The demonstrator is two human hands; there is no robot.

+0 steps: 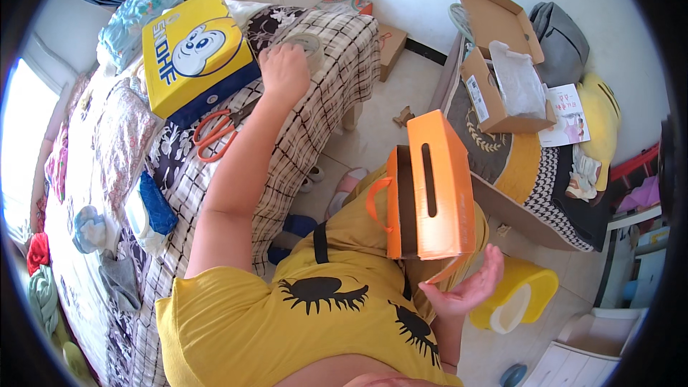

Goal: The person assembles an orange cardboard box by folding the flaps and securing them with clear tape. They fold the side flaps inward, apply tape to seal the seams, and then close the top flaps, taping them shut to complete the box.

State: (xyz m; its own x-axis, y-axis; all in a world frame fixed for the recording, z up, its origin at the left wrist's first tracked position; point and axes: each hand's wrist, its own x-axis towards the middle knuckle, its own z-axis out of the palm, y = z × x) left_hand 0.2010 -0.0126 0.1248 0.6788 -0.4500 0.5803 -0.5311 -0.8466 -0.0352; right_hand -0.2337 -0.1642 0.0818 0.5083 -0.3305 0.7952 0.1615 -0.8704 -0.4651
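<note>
At the edge of the bed, my left hand (285, 72) is closed with curled fingers on the near side of a roll of clear tape (312, 49); its fingertips are partly hidden. Beside that forearm lie orange-handled scissors (215, 136), their blades toward my wrist. An orange cardboard box (441, 193) with a long slot and a handle loop stands over my lap, tilted. Below it, my right hand (466, 287) is palm up with fingers apart, the thumb against an orange flap (448, 270) at the box's lower end.
A yellow and blue box (193, 57) sits on the bed (287, 143) behind the scissors. To the right, an opened brown carton (494, 93) with white paper lies on a low padded surface. A yellow bin (527, 290) stands on the floor near my right hand.
</note>
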